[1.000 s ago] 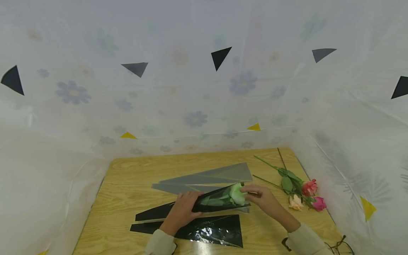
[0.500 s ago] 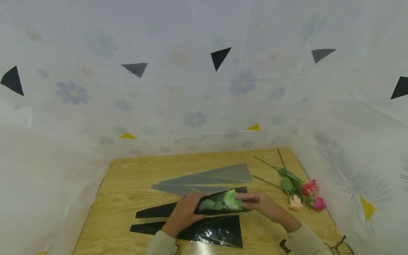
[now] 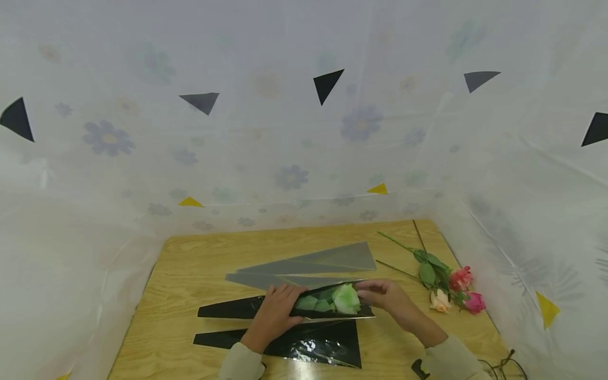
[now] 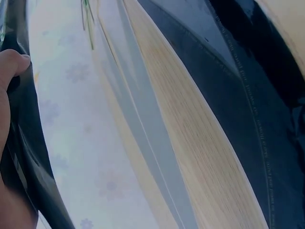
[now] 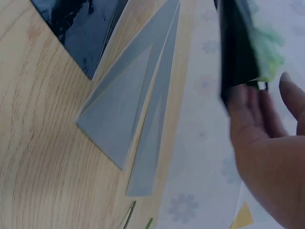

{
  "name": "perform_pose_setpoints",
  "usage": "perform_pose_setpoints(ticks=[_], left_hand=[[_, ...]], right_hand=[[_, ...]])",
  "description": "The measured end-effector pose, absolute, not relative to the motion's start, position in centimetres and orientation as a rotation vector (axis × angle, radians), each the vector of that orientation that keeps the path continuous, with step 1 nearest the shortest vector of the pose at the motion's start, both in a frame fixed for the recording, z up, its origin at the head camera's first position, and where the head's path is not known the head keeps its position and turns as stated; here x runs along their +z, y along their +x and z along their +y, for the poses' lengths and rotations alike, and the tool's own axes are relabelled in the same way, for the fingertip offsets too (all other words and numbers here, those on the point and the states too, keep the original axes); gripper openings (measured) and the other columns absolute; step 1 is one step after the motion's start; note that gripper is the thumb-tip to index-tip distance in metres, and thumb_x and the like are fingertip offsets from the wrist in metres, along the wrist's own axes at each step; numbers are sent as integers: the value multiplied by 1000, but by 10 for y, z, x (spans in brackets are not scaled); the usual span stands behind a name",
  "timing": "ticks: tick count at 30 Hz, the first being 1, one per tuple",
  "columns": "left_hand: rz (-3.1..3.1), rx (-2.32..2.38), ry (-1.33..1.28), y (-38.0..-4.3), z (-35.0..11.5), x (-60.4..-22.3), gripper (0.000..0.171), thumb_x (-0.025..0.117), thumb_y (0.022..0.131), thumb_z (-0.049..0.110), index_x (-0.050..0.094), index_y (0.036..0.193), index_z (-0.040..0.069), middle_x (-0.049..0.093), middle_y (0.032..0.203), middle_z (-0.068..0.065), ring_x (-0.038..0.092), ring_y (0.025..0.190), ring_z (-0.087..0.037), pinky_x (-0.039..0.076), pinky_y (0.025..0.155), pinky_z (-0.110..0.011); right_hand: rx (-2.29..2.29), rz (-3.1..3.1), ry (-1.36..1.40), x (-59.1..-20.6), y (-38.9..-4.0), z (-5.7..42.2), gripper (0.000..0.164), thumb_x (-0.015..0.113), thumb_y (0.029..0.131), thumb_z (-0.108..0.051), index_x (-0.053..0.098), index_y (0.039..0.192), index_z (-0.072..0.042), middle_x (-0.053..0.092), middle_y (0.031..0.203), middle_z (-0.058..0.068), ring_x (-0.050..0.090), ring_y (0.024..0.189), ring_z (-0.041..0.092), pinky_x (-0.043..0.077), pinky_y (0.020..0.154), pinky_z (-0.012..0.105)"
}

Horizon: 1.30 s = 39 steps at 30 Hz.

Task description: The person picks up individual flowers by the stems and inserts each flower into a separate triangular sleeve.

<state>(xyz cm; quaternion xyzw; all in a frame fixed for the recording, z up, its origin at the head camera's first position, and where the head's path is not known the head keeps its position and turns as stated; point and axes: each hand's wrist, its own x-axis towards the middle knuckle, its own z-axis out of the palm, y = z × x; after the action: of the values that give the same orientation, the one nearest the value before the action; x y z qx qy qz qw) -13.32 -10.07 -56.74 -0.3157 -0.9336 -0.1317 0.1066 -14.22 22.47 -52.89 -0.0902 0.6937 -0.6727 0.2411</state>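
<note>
A green-white rose (image 3: 346, 299) with its leaves lies inside a black flower sleeve (image 3: 228, 307) with a see-through front. My left hand (image 3: 277, 316) grips the sleeve around its middle; in the left wrist view its thumb (image 4: 16, 62) presses on the black film. At the wide mouth is my right hand (image 3: 387, 301), beside the rose. The right wrist view shows these fingers (image 5: 250, 107) at the sleeve's end and the thumb (image 5: 289, 90) held apart from them, close to the petals. The rose's stem is hidden in the sleeve.
A second black sleeve (image 3: 323, 343) lies flat in front. Behind are two grey sleeves (image 3: 328, 257), the nearer partly covered. At the right lie a coral rose (image 3: 461, 278), a peach rose (image 3: 440, 301) and a magenta rose (image 3: 474, 303). Dark cord (image 3: 505, 364) lies at the right front corner.
The rose has shifted slightly left, deeper into the sleeve. The sleeve's mouth has tilted downward in view. My right hand has drawn back from over the rose to its right edge.
</note>
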Motion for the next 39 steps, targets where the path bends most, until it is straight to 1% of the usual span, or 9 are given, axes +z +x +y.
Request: perform_pose_setpoints(ticks=[5, 11, 15, 25, 33, 34, 36, 37, 39], left_hand=[[-2725, -350, -945, -133, -101, -567, 74, 75, 69, 50, 46, 132, 24, 54, 117, 10, 47, 99, -12, 26, 72, -33], [-2707, -363, -959, -133, -102, -566, 75, 77, 67, 49, 47, 132, 24, 54, 117, 9, 48, 98, -12, 26, 71, -32], [-2715, -363, -960, -134, -102, -565, 76, 78, 65, 48, 47, 131, 24, 54, 118, 9, 48, 99, -12, 26, 71, -33], [-2735, -327, -957, -131, -101, -564, 77, 77, 66, 48, 47, 132, 23, 54, 118, 9, 48, 99, -13, 28, 73, -34], [-2735, -403, -954, -129, -97, -561, 78, 80, 64, 45, 47, 132, 25, 55, 117, 9, 49, 101, -13, 28, 73, -35], [-2734, -399, -955, -129, -97, -561, 78, 79, 64, 45, 47, 132, 25, 55, 117, 9, 49, 101, -13, 28, 73, -35], [-2736, -392, -957, -129, -97, -561, 78, 79, 64, 46, 46, 133, 25, 55, 117, 9, 49, 101, -13, 28, 73, -35], [-2736, -387, -956, -129, -98, -562, 78, 78, 65, 47, 46, 133, 26, 55, 117, 9, 49, 100, -13, 28, 73, -35], [-2739, -370, -956, -130, -98, -562, 79, 78, 65, 48, 46, 133, 26, 55, 117, 9, 48, 100, -12, 29, 74, -35]], right_hand=[[-1724, 1866, -217, -529, -140, 223, 50, 57, 93, -25, 47, 132, 4, 44, 135, 21, 49, 118, 29, 44, 91, 38], [-1719, 1698, -232, -529, -137, 224, 62, 56, 93, -21, 29, 140, 10, 28, 142, 30, 45, 121, 36, 41, 94, 41], [-1689, 1665, -267, -527, -135, 224, 67, 55, 94, -21, 21, 142, 11, 20, 145, 32, 36, 127, 40, 38, 97, 45], [-1615, 1740, -353, -533, -134, 225, 57, 43, 100, -25, 24, 142, 8, 18, 147, 28, 24, 133, 40, 36, 99, 44], [-1797, 1760, -176, -533, -133, 219, 50, 53, 95, -26, 45, 133, 6, 29, 143, 27, 41, 125, 32, 42, 93, 41], [-1788, 1771, -171, -532, -132, 218, 50, 53, 95, -27, 46, 132, 6, 30, 143, 27, 48, 119, 30, 45, 91, 39], [-1770, 1787, -173, -532, -132, 218, 51, 53, 95, -28, 47, 132, 5, 34, 141, 25, 59, 89, 19, 49, 80, 32], [-1761, 1788, -180, -531, -132, 218, 52, 53, 95, -28, 45, 133, 6, 37, 140, 22, 56, 74, 13, 48, 73, 29], [-1736, 1792, -194, -532, -133, 218, 54, 52, 95, -30, 43, 135, 6, 55, 119, 15, 38, 53, 6, 40, 58, 24]])
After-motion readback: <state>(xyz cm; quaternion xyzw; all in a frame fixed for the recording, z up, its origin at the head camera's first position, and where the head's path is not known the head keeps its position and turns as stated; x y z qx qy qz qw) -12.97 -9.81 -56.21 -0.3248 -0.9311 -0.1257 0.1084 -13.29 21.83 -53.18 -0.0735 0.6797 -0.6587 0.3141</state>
